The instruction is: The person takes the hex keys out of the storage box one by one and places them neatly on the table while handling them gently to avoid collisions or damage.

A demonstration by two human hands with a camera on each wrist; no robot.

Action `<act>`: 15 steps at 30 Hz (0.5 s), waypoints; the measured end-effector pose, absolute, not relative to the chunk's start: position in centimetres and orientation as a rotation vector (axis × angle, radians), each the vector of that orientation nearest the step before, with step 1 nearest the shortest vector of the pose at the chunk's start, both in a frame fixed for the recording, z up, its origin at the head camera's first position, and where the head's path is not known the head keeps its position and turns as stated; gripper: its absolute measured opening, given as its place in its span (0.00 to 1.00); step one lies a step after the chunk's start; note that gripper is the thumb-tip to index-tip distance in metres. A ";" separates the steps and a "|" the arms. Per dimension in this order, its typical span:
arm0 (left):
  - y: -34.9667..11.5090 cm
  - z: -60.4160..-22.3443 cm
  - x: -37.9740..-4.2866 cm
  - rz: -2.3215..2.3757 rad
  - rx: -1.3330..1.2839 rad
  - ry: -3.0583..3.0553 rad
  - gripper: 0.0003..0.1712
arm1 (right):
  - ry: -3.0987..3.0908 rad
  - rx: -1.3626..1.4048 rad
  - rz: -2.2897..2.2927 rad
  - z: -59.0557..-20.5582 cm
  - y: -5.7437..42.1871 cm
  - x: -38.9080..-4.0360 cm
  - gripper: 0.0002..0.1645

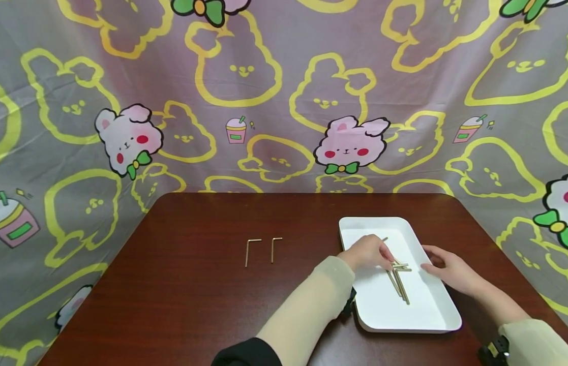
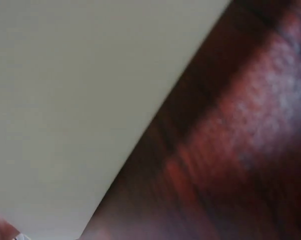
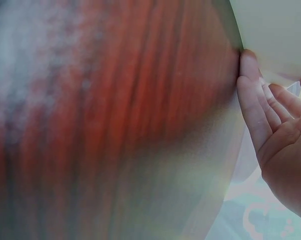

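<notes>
Reaching over the left wall of the white tray (image 1: 425,312), the left hand (image 1: 367,251) had its fingertips at a cluster of brass-coloured L-shaped rods (image 1: 403,290) inside; I could not tell whether it pinched one. The rods lay between the two hands, with the right hand (image 1: 454,270) at the tray's opposite wall, fingers fairly straight and touching it. Two more rods, a left one (image 1: 247,253) and a right one (image 1: 272,250), lay apart on the counter (image 1: 174,284), left of the tray.

Only the head view showed the rods and the patterned curtain (image 1: 274,119) behind. The right wrist view alone showed fingers against the tray's outer side.

The left hand covered part of the cluster, so its count was unclear. The left wrist view was blurred, mostly pale surface and counter, with a sliver of hand cut off at the corner.
</notes>
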State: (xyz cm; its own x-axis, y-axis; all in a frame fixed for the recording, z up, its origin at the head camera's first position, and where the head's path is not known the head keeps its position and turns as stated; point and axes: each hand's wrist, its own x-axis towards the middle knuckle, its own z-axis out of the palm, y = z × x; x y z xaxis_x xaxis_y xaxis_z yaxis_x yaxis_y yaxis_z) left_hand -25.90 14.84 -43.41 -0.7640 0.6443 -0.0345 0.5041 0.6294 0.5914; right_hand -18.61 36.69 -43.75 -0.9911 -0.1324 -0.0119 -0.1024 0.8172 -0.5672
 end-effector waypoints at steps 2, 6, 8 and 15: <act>14.9 -43.5 -25.9 0.774 0.939 2.658 0.05 | 2.944 -0.190 -0.918 -43.7 36.7 -18.6 0.36; 15.1 -43.6 -25.9 0.701 0.933 2.713 0.05 | 2.944 -0.187 -0.919 -43.6 36.6 -18.5 0.36; 15.2 -43.7 -25.9 0.694 0.929 2.723 0.04 | 2.941 -0.181 -0.920 -43.6 36.6 -18.5 0.36; 15.1 -43.4 -25.9 0.704 0.886 2.718 0.03 | 2.959 -0.182 -0.921 -43.7 36.6 -18.5 0.35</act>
State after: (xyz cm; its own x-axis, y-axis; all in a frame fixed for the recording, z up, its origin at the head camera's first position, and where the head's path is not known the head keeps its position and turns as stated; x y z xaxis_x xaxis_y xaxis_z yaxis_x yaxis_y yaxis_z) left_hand -25.89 15.06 -43.41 -0.8010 0.5974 -0.0385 0.5036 0.7071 0.4964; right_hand -18.49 36.56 -43.74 -0.9924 -0.1230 -0.0004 -0.1010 0.8170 -0.5677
